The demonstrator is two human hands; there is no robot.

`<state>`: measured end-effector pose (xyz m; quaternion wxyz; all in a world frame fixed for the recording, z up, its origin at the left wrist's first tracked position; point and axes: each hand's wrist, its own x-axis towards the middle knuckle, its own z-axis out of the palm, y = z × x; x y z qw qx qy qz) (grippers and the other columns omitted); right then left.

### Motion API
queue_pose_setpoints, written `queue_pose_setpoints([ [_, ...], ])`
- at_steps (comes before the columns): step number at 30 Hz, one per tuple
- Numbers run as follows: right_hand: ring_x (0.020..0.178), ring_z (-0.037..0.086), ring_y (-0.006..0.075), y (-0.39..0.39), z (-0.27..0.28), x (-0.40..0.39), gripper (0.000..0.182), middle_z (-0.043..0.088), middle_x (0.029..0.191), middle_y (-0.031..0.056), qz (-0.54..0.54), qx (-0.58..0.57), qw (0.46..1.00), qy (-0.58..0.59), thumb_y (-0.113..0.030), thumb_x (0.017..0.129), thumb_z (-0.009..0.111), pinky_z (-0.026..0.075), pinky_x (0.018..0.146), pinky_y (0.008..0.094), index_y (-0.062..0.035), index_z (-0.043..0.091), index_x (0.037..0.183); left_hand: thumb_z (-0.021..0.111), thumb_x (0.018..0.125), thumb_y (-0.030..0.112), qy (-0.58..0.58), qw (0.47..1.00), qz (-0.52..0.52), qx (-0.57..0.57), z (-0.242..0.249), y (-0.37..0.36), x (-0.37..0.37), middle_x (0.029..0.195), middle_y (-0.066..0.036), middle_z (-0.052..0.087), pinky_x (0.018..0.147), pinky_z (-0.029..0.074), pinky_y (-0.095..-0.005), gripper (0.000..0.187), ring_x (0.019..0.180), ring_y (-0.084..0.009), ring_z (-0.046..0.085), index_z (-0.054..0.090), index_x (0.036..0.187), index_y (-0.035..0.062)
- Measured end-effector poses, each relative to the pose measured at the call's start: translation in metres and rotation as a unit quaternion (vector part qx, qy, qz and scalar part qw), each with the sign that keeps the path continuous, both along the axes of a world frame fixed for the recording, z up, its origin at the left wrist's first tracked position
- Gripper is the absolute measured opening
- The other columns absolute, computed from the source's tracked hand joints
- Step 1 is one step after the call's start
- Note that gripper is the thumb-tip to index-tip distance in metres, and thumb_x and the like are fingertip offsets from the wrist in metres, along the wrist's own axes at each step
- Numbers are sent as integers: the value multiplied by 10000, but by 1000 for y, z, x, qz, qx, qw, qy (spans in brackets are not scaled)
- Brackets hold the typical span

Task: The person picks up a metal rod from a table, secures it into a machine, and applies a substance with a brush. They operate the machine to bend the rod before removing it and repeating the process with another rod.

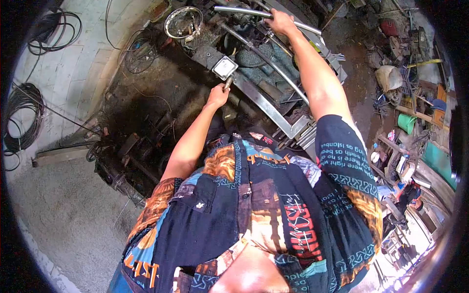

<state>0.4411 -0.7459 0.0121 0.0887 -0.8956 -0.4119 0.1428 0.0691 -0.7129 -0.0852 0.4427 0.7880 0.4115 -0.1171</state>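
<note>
My left hand point(218, 95) is closed around a short metal handle point(228, 83), just below a square white-faced plate point(224, 67) on the machine. At the top, my right hand point(282, 23) grips a long shiny metal tube point(244, 10) that runs across the machine to the right. Below that hand, a second long metal tube point(266, 58) lies diagonally over the machine. A flat metal bar point(259, 100) extends from the square plate down to the right.
A round metal rim point(183, 23) lies beyond the machine. Coiled black cables point(24, 115) rest on the floor at left. Several metal bars point(308, 133) lie near my body. At right are a green bucket point(406, 123), a pale sack point(389, 78) and scattered scrap.
</note>
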Motion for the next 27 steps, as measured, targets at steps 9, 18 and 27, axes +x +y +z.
queue_pose_setpoints([
  [9, 1227, 516, 349, -2, 7, -4, 581, 590, 1270, 156, -37, -37, 999, -10, -455, 860, 626, 290, 1058, 616, -130, 500, 1324, 599, 900, 332, -5, 998, -58, -33, 0, 9, 2, 1057, -246, 643, 872, 478, -427, 409, 1014, -388, 620, 575, 1161, 18],
  [18, 1215, 526, 346, 4, 11, -15, 536, 595, 1272, 126, -54, -51, 997, -22, -452, 856, 628, 322, 1018, 618, -156, 531, 1293, 620, 869, 278, 46, 994, -101, -12, -4, 23, 8, 1083, -251, 630, 883, 482, -468, 373, 1052, -412, 594, 565, 1101, -9],
  [27, 1251, 496, 343, 18, 14, -5, 589, 573, 1303, 139, -40, -69, 996, 32, -465, 855, 627, 257, 1078, 627, -161, 499, 1344, 621, 859, 277, 122, 991, -56, 19, -4, 19, 16, 1168, -215, 618, 926, 478, -456, 372, 1106, -362, 592, 576, 1142, 40],
])
